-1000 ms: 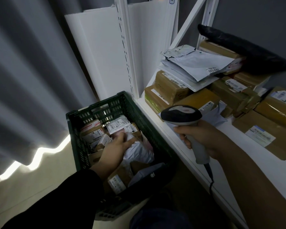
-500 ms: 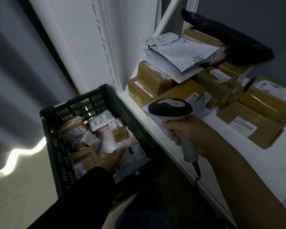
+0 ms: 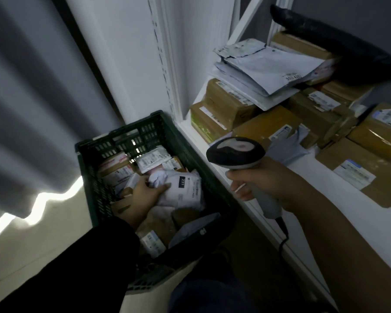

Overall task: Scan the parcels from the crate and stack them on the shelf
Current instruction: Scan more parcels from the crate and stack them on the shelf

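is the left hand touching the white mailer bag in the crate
Touching. The head view shows the left hand with fingers curled over the white mailer bag in the crate.

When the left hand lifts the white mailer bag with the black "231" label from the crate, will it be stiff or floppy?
Probably floppy: the white mailer bag is crumpled and bunched beside the left hand, so it should sag. It may be slippery, since its surface looks like smooth plastic. It seems light, resting on other parcels in the green crate.
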